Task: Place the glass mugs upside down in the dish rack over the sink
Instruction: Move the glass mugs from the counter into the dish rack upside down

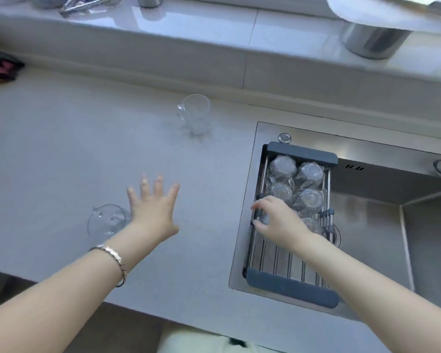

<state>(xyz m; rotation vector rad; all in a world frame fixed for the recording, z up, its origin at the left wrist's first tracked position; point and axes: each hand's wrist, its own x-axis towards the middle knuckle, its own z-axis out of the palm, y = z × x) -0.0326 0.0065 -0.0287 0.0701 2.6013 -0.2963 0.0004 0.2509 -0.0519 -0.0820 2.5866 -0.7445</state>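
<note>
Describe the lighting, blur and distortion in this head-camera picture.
Head view: cool, even daylight with glare on the steel sink; wide-angle bending curves the ledge; overall soft focus, so the clear mugs in the rack and on the counter almost vanish; left hand slightly motion-blurred.

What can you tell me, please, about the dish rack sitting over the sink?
The dish rack spans the left end of the steel sink, its length running away from the person. It has dark grey end bars and thin metal rods between them. Four clear glass mugs stand upside down at its far end, two by two, with more glass, partly hidden, beside the right hand, which reaches down onto the rack's middle. Its near part is bare rods.
</note>
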